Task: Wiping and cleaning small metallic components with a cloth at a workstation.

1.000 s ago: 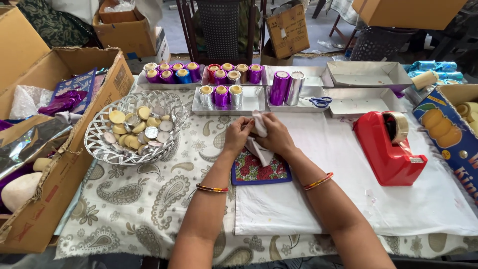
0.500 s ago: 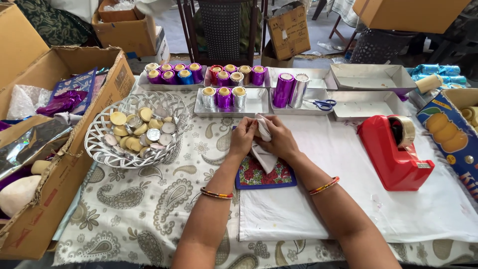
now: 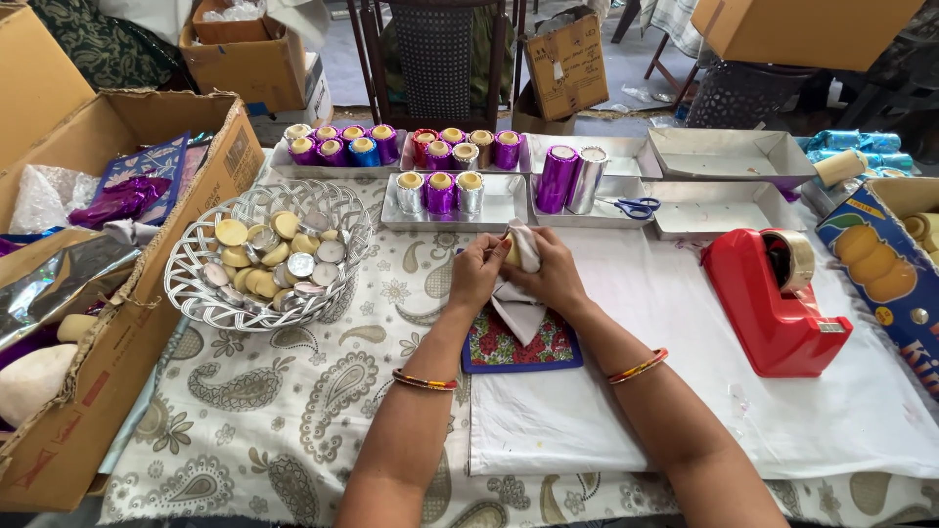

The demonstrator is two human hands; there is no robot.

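White cloth [image 3: 518, 293] sits at centre frame, bunched around a small candle [image 3: 510, 250] that we can barely see. Our left hand [image 3: 476, 274] and right hand [image 3: 554, 277] both have their grip pinched on this bundle, above a floral mat [image 3: 509, 350] on the tabletop [image 3: 293, 411]. At left, a wire basket [image 3: 196, 293] holds candles.

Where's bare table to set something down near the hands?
Free: white sheet between right forearm and red tape dispenser; paisley cloth below the wire basket. Crowded: the trays of foil-wrapped candles just beyond the hands.
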